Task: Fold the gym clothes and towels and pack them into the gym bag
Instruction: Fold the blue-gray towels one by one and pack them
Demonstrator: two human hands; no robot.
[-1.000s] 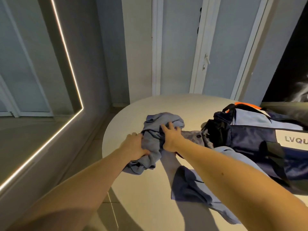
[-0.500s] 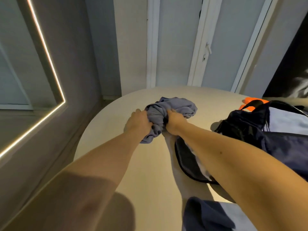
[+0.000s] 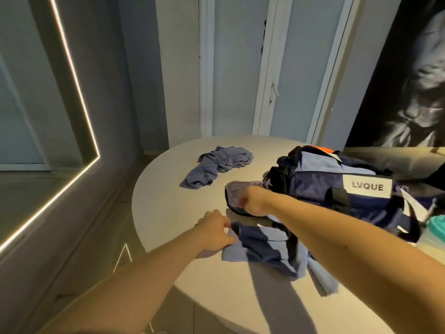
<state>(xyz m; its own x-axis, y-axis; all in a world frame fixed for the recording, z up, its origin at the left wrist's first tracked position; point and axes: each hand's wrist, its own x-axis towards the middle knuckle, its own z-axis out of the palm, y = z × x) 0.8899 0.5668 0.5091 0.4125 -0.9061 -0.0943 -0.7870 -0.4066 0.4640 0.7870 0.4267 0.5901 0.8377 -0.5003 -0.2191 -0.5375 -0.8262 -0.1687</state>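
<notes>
A crumpled grey-blue cloth [image 3: 222,165] lies loose on the far part of the round table [image 3: 173,203]. The navy gym bag [image 3: 337,191] with a white LVQUE label sits at the right, its oval end flap [image 3: 234,191] lying open toward the table's middle. My right hand [image 3: 252,201] is on that flap with fingers curled over it; it is blurred. A navy and light blue garment [image 3: 265,247] is spread near the front. My left hand [image 3: 214,231] pinches its left edge.
A teal-lidded container [image 3: 437,227] shows at the right edge beside the bag. The table's left rim drops to the floor by a wall with a lit strip [image 3: 79,92]. White doors [image 3: 265,80] stand behind the table.
Both hands let go of the grey-blue cloth, which stays at the far side. They drew back toward me: the left onto the navy garment, the right onto the bag's end flap.
</notes>
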